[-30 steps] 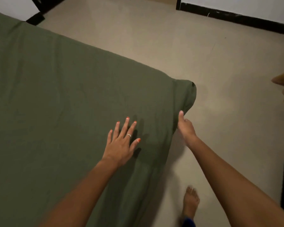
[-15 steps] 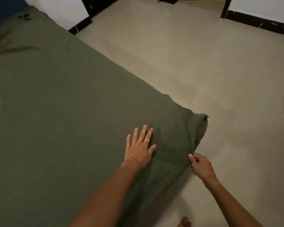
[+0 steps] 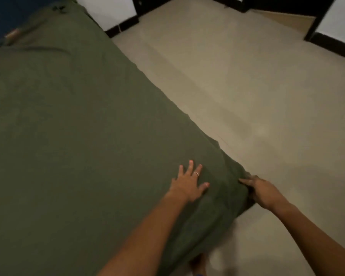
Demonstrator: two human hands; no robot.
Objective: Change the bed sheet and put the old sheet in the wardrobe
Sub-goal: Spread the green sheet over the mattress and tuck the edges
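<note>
Head view shows the left hand (image 3: 188,183) lying flat, fingers spread, on the green sheet (image 3: 78,136) near the bed's corner; the right hand (image 3: 264,191) grasps the sheet at that corner. The sheet covers the whole bed. To finish well, I'd hold the top flat while tucking the corner tight under. Since a second ago, the right hand has come down from the bed's edge to the corner, and the view has swung toward the far floor (image 3: 247,86).

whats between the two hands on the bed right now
Only green bed sheet. In the head view, a wrinkled stretch of it at the mattress corner separates the left hand, flat on top, from the right hand at the corner's edge; nothing else lies there.
</note>
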